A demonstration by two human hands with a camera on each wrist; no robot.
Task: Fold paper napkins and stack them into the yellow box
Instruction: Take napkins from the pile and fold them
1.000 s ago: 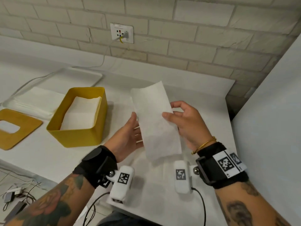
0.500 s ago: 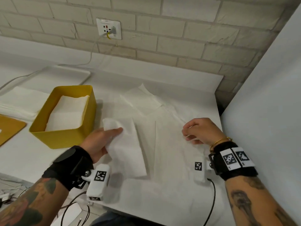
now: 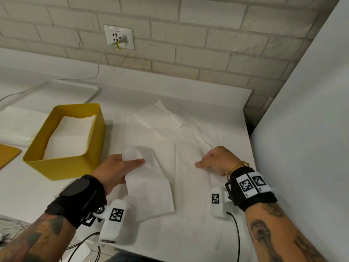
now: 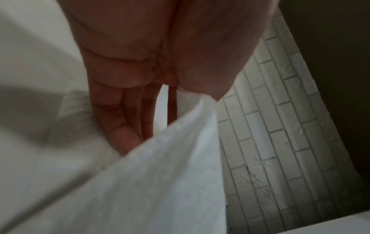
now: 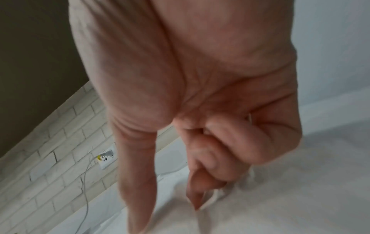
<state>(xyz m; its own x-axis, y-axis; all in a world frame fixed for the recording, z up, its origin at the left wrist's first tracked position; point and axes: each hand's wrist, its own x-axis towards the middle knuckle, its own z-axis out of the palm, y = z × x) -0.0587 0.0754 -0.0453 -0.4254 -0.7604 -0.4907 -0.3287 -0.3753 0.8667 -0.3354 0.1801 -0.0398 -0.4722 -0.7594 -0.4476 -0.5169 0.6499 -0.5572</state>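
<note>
Napkins (image 3: 69,140) already lie stacked in our yellow box (image 3: 62,165) toward the tabletop's left edge. Our left hand (image 3: 115,169) pinches one folded napkin (image 3: 151,184) near the front edge, beside the box; our right hand (image 3: 217,161), fingers curled, pinches an unfolded sheet (image 3: 188,148). More sheets remain. Nothing blocks the box.

The left hand (image 3: 115,171) pinches a folded paper napkin (image 3: 149,182) just right of the yellow box (image 3: 64,163), which holds folded napkins. The right hand (image 3: 217,161), fingers curled, rests on unfolded napkins (image 3: 188,167) near the table's right edge.
</note>
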